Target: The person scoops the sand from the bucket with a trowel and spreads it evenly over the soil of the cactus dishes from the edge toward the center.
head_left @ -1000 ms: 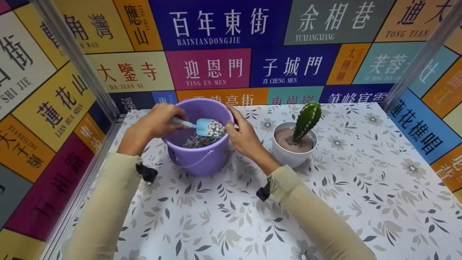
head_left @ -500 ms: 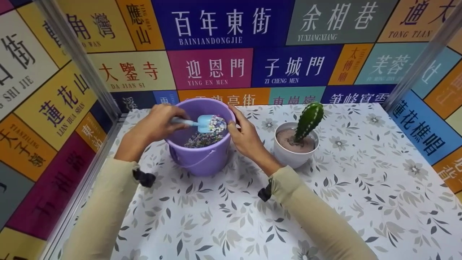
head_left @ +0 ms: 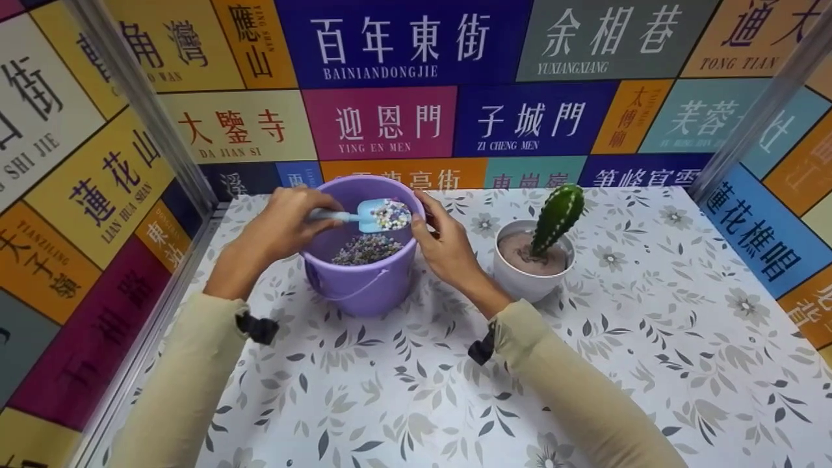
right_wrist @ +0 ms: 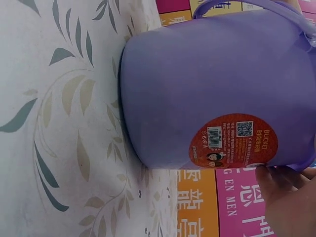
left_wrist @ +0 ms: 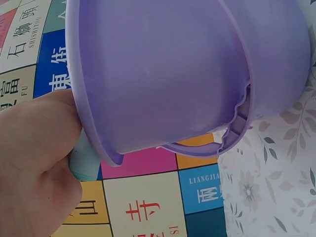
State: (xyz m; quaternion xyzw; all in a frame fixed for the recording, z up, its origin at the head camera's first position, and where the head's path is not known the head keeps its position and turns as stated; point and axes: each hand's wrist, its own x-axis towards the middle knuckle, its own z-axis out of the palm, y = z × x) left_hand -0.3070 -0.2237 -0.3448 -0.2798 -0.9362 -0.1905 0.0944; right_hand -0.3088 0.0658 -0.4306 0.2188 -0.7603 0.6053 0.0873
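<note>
A purple bucket (head_left: 364, 289) stands on the table, part filled with small speckled pebbles (head_left: 367, 249). My left hand (head_left: 286, 218) grips the handle of a light blue shovel (head_left: 370, 218) over the bucket's left rim. Its blade, heaped with white and coloured pebbles (head_left: 394, 214), hangs inside the bucket's mouth, above the lower pebbles. My right hand (head_left: 448, 240) holds the right rim, thumb toward the near side and fingers behind. In the left wrist view the bucket's wall (left_wrist: 163, 74) hides most of the shovel. An orange-red label (right_wrist: 234, 140) shows on the bucket's side in the right wrist view.
To the right of the bucket, close to my right forearm, stands a white pot (head_left: 530, 279) with a green cactus (head_left: 558, 218). A floral cloth (head_left: 416, 390) covers the table. Walls with coloured sign panels (head_left: 377, 123) close off the back and sides.
The shovel with its heap of pebbles has risen slightly inside the bucket, showing more of the pebbles below. My right hand stays at the rim.
</note>
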